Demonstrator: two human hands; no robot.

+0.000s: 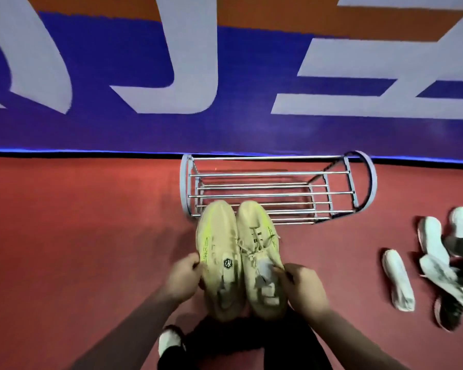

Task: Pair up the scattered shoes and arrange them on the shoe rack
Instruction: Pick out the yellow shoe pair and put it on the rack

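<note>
Two pale yellow shoes are held side by side, touching along their inner edges, at the lower centre of the frame, toes pointed toward the upper part of the picture. The left yellow shoe (217,259) is gripped by the left hand (183,279), whose fingers are curled round its outer side near the heel. The right yellow shoe (261,249) is gripped in the same way by the right hand (302,287), the fingers bent over its outer edge beside the laces. The toes of both shoes overlap the front lower rails of the shoe rack (267,173) in the picture; whether they touch it cannot be told.

The rack, of metal rails between two rounded end frames, is set on the red floor (78,222) against a blue and orange wall (145,129), at centre right. No shoes are seen on its rails.

At the right edge, well apart from the rack, a single white shoe (397,280) is laid on the floor, with a heap of white and dark shoes (439,263) just beside it and a black shoe (448,313) below.
</note>
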